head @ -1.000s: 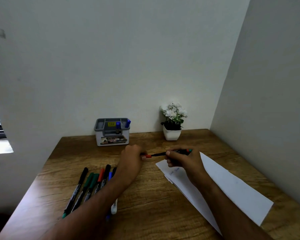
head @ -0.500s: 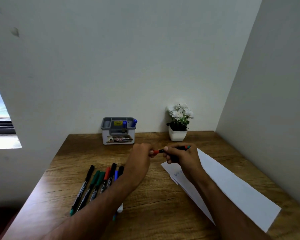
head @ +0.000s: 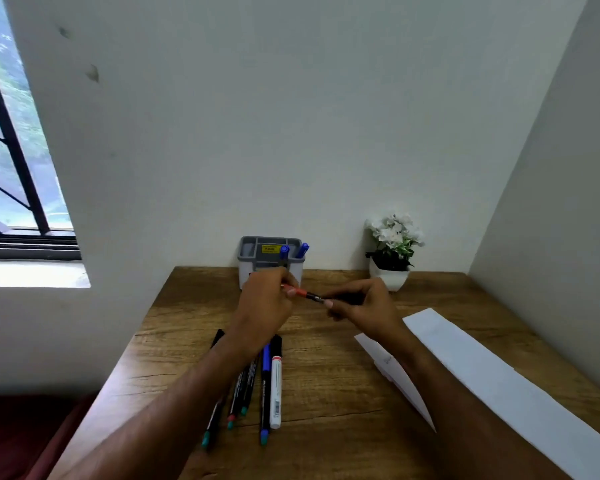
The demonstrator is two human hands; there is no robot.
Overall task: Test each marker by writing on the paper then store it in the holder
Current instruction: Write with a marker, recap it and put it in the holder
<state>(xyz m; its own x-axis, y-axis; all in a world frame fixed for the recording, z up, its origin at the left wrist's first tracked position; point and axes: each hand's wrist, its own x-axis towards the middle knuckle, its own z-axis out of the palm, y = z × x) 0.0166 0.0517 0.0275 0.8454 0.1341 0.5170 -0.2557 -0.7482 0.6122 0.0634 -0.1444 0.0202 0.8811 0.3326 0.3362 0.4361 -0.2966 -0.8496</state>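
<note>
My right hand (head: 364, 311) grips the black barrel of a marker (head: 314, 297) held level above the desk. My left hand (head: 267, 301) pinches the marker's red cap (head: 297, 291) at its left end. Whether the cap is seated on the barrel I cannot tell. The grey holder (head: 253, 252) stands at the back by the wall with two blue markers (head: 284, 251) upright in it. A white paper (head: 492, 379) lies on the right of the desk, with faint marks near its left end. Several loose markers (head: 270, 386) lie in a row under my left forearm.
A white pot with white flowers (head: 392, 251) stands at the back right by the corner. The wooden desk (head: 329, 372) meets walls behind and to the right. A barred window (head: 14, 161) is on the left.
Both hands have risen and shifted back toward the holder with the marker between them. The view has tilted up and left, showing more of the window.
</note>
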